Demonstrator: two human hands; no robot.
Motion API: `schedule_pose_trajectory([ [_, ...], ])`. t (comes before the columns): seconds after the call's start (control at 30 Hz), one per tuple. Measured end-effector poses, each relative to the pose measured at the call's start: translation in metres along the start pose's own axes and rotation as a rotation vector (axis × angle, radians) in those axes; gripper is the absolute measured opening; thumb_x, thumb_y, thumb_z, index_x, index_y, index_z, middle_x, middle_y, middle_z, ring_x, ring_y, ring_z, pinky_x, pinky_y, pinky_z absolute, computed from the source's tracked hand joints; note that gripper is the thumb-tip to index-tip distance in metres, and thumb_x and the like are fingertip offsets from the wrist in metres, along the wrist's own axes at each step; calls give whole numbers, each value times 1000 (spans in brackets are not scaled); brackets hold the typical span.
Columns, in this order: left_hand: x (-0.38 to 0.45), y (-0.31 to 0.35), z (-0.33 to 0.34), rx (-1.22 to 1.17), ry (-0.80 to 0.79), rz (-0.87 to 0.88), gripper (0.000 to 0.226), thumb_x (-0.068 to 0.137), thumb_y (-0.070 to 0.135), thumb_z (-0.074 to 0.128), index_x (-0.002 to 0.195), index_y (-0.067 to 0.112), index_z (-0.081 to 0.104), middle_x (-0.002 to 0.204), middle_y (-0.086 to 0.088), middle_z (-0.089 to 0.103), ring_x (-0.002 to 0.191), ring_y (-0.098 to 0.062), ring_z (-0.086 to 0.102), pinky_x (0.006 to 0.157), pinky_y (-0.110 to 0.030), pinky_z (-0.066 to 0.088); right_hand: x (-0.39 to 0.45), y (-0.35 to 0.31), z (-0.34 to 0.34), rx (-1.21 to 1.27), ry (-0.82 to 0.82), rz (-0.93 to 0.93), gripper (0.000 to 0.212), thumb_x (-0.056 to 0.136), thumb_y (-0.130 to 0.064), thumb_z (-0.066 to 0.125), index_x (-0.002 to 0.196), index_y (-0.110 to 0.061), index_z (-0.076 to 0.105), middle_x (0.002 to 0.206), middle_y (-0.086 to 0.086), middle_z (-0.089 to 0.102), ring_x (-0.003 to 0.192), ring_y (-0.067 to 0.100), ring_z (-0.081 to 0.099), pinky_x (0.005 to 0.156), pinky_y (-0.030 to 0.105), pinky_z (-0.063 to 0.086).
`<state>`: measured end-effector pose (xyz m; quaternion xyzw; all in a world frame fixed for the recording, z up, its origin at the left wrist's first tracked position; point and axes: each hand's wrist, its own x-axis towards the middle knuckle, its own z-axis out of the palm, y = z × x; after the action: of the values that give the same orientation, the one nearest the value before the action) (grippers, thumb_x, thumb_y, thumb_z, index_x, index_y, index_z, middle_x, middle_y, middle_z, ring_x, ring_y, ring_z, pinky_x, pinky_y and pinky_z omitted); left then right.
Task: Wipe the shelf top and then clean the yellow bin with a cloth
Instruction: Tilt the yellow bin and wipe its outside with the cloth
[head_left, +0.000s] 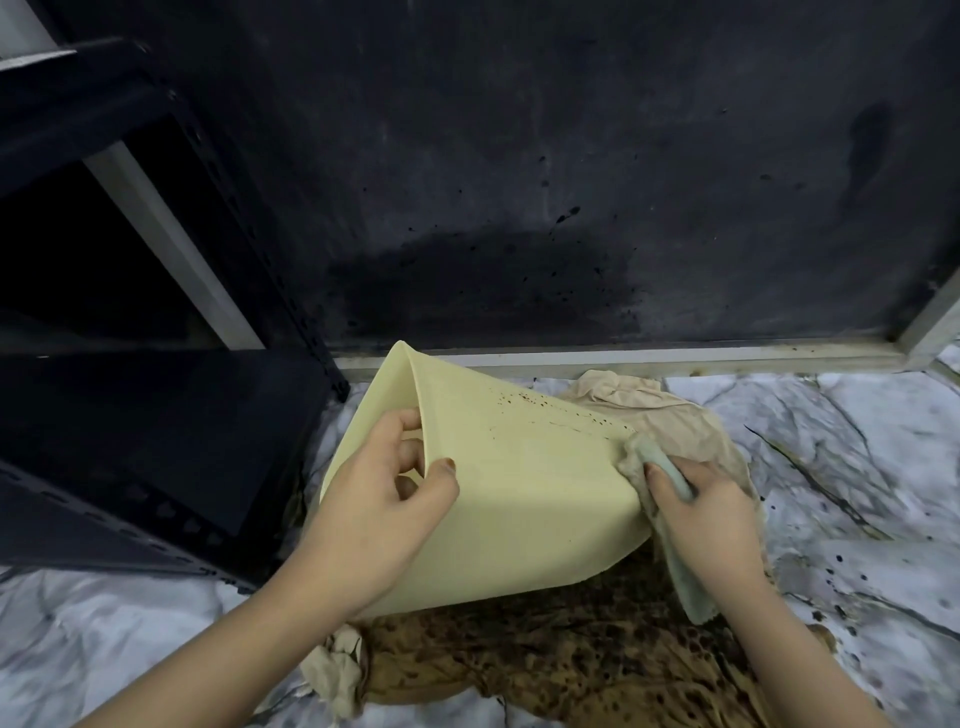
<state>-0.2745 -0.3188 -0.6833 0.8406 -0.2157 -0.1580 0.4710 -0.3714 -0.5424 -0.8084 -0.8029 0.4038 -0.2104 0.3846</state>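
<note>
A pale yellow bin lies tipped on its side on the floor, its open rim turned to the left. Brown specks dot its upper side near the far edge. My left hand grips the rim, fingers curled inside and thumb on the outer wall. My right hand presses a pale green cloth against the bin's right edge, beside the specks. The cloth's loose end hangs below my wrist. The black metal shelf stands at the left; its top is out of view.
A crumpled beige sheet, stained dark brown in front, lies under and around the bin. The floor is white marble-patterned with dark splatters. A dark stained wall rises just behind, with a pale frame along its base.
</note>
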Motion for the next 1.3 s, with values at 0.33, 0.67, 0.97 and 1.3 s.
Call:
schedule_pose_trajectory([
  [0.33, 10, -3, 5, -118, 222, -84, 24, 91, 16, 47, 110, 27, 57, 99, 14, 66, 93, -5, 60, 71, -23, 43, -23, 14, 1, -58, 2, -3, 30, 86, -29, 57, 110, -13, 66, 90, 12, 65, 75, 28, 58, 61, 35, 45],
  [0.67, 4, 4, 10, -92, 295, 29, 28, 92, 20, 52, 85, 45, 62, 83, 32, 70, 76, 7, 66, 68, -20, 47, -68, -22, 10, 114, 84, -329, 27, 78, -33, 61, 97, -17, 70, 83, -7, 59, 75, 6, 53, 67, 8, 39],
  [0.97, -2, 6, 16, -105, 243, 114, 36, 91, 13, 53, 79, 46, 61, 75, 26, 71, 73, -3, 67, 58, -10, 50, -71, -91, 27, 201, 36, -562, 32, 83, -39, 52, 107, -22, 65, 88, -5, 61, 75, 9, 60, 62, 26, 51],
  [1.3, 2, -2, 12, -163, 263, 71, 27, 91, 15, 54, 90, 40, 63, 81, 28, 72, 72, 5, 66, 61, -9, 48, -29, -75, 21, 154, -35, -309, 23, 87, -30, 59, 106, -22, 68, 94, -2, 60, 81, 15, 57, 75, 31, 46],
])
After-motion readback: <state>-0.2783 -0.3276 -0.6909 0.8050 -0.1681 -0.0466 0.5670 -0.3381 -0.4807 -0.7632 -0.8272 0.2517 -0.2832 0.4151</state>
